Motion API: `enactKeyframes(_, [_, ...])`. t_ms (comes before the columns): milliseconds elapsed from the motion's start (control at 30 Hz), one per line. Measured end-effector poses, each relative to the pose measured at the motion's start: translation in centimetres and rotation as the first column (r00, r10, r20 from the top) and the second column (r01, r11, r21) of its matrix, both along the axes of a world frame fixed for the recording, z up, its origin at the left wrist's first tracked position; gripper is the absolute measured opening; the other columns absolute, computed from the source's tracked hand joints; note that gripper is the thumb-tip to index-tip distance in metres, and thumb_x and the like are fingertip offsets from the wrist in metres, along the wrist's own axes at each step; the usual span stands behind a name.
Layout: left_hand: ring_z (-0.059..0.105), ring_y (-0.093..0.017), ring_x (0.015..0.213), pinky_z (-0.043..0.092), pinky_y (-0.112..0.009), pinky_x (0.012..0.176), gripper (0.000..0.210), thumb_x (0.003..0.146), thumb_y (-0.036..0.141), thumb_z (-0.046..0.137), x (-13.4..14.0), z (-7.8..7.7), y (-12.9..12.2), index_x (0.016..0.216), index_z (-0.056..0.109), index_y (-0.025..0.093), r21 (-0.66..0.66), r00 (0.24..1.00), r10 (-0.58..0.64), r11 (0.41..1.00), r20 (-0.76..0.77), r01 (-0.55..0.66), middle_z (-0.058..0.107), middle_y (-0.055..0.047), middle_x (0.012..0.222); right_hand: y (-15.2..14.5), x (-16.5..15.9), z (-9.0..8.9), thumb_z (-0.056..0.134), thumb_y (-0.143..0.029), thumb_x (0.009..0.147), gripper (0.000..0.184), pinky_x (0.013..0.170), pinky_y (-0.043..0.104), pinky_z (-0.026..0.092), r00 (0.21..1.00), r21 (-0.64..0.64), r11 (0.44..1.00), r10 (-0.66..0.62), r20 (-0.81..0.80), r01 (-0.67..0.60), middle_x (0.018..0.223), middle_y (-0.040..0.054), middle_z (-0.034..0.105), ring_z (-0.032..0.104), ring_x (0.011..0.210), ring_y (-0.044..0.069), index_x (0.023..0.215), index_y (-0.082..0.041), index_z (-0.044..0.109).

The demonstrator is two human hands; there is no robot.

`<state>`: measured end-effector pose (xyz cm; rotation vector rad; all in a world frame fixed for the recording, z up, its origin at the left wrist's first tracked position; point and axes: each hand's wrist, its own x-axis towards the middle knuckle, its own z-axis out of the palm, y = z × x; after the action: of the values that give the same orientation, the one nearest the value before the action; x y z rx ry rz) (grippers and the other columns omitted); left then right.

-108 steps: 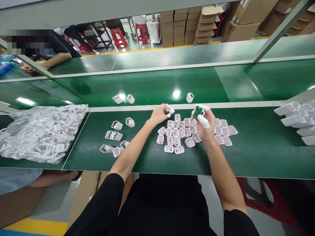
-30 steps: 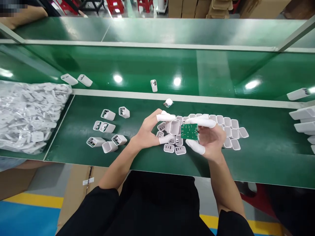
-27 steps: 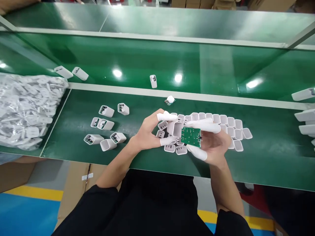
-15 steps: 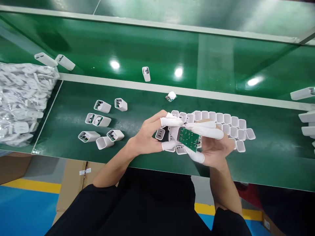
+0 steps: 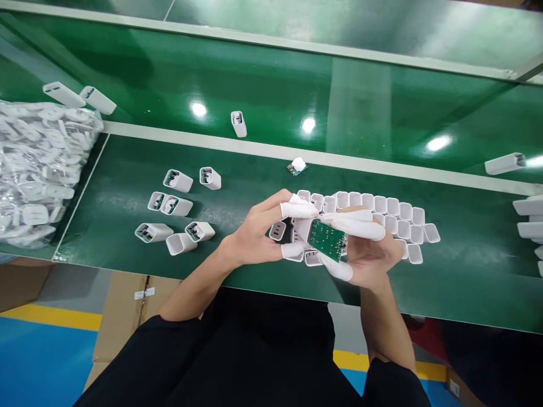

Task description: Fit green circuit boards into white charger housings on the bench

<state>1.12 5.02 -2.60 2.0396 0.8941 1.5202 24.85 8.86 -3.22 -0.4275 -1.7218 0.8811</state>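
My left hand [image 5: 258, 229], with white finger cots on its fingertips, is closed around a white plastic charger housing [image 5: 302, 229]. My right hand [image 5: 369, 249], also in finger cots, pinches a green circuit board [image 5: 327, 239] by its edges. The board's left end meets the mouth of the housing; how far it reaches inside I cannot tell. Beneath and behind both hands stand rows of white housings [image 5: 392, 207] with open tops. One housing with slots in its end [image 5: 277, 231] lies beside my left fingers.
Several housings with boards inside [image 5: 176, 206] lie on the green bench [image 5: 237, 203] to the left. A loose circuit board with a white part [image 5: 297, 165] lies near the ledge. A clear bag of white parts [image 5: 38, 175] fills the far left. More housings [image 5: 530, 217] sit at the right edge.
The view has shifted slightly. Both hands keep their hold, and the board and housing stay almost in the same position against each other.
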Motion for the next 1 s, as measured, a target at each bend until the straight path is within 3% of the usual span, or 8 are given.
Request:
enactKeyframes(433, [0.076, -0.023, 0.102, 0.068, -0.038, 0.084, 0.07, 0.089, 0.022, 0.095, 0.13, -0.2, 0.08, 0.154, 0.07, 0.027, 0.021, 1.0, 0.022, 1.0, -0.002, -0.022, 0.078, -0.009, 0.118, 0.14, -0.22, 0.81, 0.102, -0.03, 0.08, 0.072, 0.067, 0.052, 0.072, 0.996, 0.073, 0.996, -0.064, 0.059, 0.06, 0.115, 0.0055, 0.088, 0.083, 0.093, 0.032, 0.147, -0.038, 0.077])
enactKeyframes(767, [0.077, -0.023, 0.103, 0.068, -0.037, 0.083, 0.071, 0.089, 0.023, 0.095, 0.1, -0.06, -0.07, 0.155, 0.07, 0.028, 0.011, 0.999, 0.031, 0.999, -0.02, -0.03, 0.079, -0.01, 0.119, 0.2, -0.3, 0.58, 0.101, -0.038, 0.08, 0.069, 0.066, 0.053, 0.069, 0.998, 0.047, 0.998, -0.046, 0.044, 0.044, 0.108, 0.0058, 0.084, 0.081, 0.092, 0.033, 0.145, -0.041, 0.078])
enactKeyframes(1000, [0.077, -0.023, 0.105, 0.069, -0.037, 0.085, 0.068, 0.09, 0.024, 0.095, 0.14, -0.07, -0.08, 0.153, 0.071, 0.024, 0.023, 1.0, 0.025, 0.999, -0.016, -0.025, 0.08, -0.011, 0.121, 0.08, -0.15, 0.57, 0.101, -0.034, 0.08, 0.067, 0.068, 0.051, 0.07, 0.998, 0.031, 0.999, -0.029, 0.059, 0.027, 0.116, 0.0061, 0.084, 0.08, 0.092, 0.03, 0.142, -0.038, 0.079])
